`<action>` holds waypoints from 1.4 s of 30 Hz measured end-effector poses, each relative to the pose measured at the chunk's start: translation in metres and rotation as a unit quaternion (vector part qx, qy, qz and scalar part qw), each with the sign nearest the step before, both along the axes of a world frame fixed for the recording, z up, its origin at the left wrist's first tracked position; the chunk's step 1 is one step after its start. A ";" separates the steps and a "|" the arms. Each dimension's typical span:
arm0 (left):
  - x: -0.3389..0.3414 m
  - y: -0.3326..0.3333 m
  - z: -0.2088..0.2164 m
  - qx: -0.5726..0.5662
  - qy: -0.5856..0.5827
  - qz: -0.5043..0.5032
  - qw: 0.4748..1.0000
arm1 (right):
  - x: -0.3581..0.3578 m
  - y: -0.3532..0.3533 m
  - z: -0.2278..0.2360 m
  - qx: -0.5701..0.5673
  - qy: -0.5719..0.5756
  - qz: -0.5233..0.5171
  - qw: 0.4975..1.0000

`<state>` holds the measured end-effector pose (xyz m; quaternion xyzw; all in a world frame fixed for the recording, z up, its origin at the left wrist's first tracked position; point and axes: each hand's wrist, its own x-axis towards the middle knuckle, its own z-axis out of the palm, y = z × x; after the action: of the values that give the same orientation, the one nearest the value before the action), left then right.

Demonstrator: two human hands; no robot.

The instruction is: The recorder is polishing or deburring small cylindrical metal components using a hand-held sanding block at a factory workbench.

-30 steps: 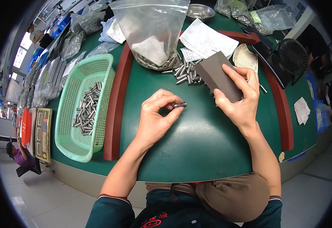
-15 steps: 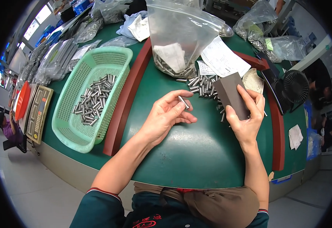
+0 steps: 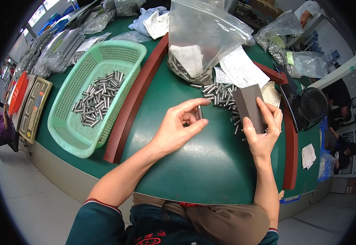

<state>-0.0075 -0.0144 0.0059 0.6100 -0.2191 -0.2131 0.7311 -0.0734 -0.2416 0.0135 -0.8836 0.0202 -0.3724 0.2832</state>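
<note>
My left hand [image 3: 176, 127] is closed on a small steel pin [image 3: 200, 112], which stands nearly upright between the fingertips above the green tabletop. In my right hand [image 3: 265, 132] is a dark grey rectangular block [image 3: 249, 107], tilted, with the thumb on its near side and the fingers along its right side. Just beyond and partly hidden by the block lies a loose pile of steel pins [image 3: 220, 94]. To the left, a pale green plastic basket [image 3: 57, 118] holds many similar pins [image 3: 98, 98] heaped on its floor.
Dark red bars [image 3: 135, 98] edge the work area. At the back stands a clear bag [image 3: 206, 30] of pins, beside white papers [image 3: 243, 67]. A black fan [image 3: 313, 104] is on the right. Bagged parts [image 3: 63, 51] and a calculator-like panel [image 3: 35, 108] lie left. Other people are in the background.
The pin in my left hand has turned from slanting to nearly upright, and its fingers have shifted around it. The block is still in my right hand. The whole view has shifted slightly.
</note>
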 end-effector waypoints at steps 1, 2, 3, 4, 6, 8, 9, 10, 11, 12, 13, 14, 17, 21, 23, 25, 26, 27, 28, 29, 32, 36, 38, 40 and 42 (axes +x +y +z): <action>-0.001 -0.001 0.003 0.015 0.005 0.016 1.000 | 0.000 0.000 0.000 -0.002 -0.001 -0.002 1.000; -0.001 -0.001 0.003 0.015 0.006 0.016 1.000 | 0.000 -0.001 0.000 -0.005 -0.001 -0.004 1.000; -0.002 0.000 0.003 0.029 -0.005 0.023 0.999 | 0.000 -0.001 0.000 -0.006 0.000 -0.004 1.000; -0.002 0.000 0.002 0.044 -0.016 0.030 0.998 | 0.000 -0.001 0.000 -0.002 -0.001 -0.004 1.000; -0.003 -0.001 0.003 0.054 -0.027 0.038 0.997 | 0.000 -0.001 0.000 0.002 -0.001 -0.003 1.000; -0.004 -0.001 0.004 0.064 -0.039 0.046 0.996 | 0.000 0.001 0.001 0.022 0.006 -0.004 1.000; -0.005 0.000 0.004 0.078 -0.047 0.052 0.994 | 0.000 0.001 0.001 0.022 0.007 -0.003 1.000; -0.005 -0.001 0.004 0.091 -0.056 0.057 0.993 | 0.000 -0.001 0.000 0.007 0.000 -0.005 1.000; -0.005 -0.001 0.004 0.091 -0.056 0.056 0.993 | 0.000 -0.002 0.000 -0.008 -0.007 -0.006 1.000; -0.005 -0.001 0.003 0.105 -0.090 0.065 0.988 | 0.000 -0.002 0.002 -0.009 -0.007 -0.007 1.000; -0.004 -0.001 0.002 0.119 -0.123 0.073 0.982 | 0.000 -0.003 0.005 0.009 -0.006 -0.012 1.000; -0.004 -0.001 0.003 0.119 -0.123 0.072 0.983 | 0.000 -0.003 0.006 0.026 -0.006 -0.017 1.000; -0.005 0.001 0.008 0.167 -0.099 0.059 0.979 | 0.002 -0.008 0.005 0.048 -0.011 -0.021 0.999; -0.004 0.001 0.008 0.135 -0.037 0.039 0.989 | 0.001 -0.004 0.004 0.015 -0.017 -0.005 1.000; -0.004 0.000 0.006 0.132 -0.042 0.038 0.990 | 0.001 -0.004 0.004 0.026 -0.011 -0.002 1.000; -0.004 -0.001 0.004 0.136 -0.070 0.038 0.988 | 0.000 -0.003 0.006 0.054 -0.002 -0.014 0.998; -0.004 -0.002 0.004 0.135 -0.071 0.037 0.988 | 0.000 -0.003 0.005 0.054 -0.003 -0.015 0.998; -0.004 -0.002 0.005 0.145 -0.104 0.039 0.983 | 0.000 -0.003 0.005 0.046 -0.002 -0.012 0.999; -0.004 -0.002 0.005 0.155 -0.138 0.041 0.977 | 0.000 -0.003 0.004 0.040 -0.001 -0.008 0.999; -0.004 -0.001 0.006 0.155 -0.138 0.041 0.977 | 0.000 -0.003 0.004 0.040 -0.001 -0.008 0.999; -0.004 0.000 0.008 0.160 -0.111 0.041 0.980 | 0.000 -0.001 0.004 0.027 0.004 0.007 1.000; -0.002 0.000 0.004 0.147 -0.102 0.076 0.981 | 0.000 -0.001 0.003 0.010 0.002 0.020 1.000; -0.001 0.000 0.003 0.147 -0.106 0.082 0.980 | 0.001 0.000 0.002 0.011 -0.009 0.033 0.999; 0.000 0.000 0.003 0.137 -0.109 0.083 0.981 | 0.002 0.000 0.002 -0.002 -0.013 0.038 0.999; 0.000 0.000 0.003 0.113 -0.090 0.069 0.987 | 0.001 0.001 0.002 -0.033 -0.018 0.041 0.998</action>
<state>-0.0072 -0.0146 0.0090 0.7187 -0.2164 -0.1300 0.6478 -0.0721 -0.2408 0.0154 -0.8857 -0.0332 -0.3764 0.2697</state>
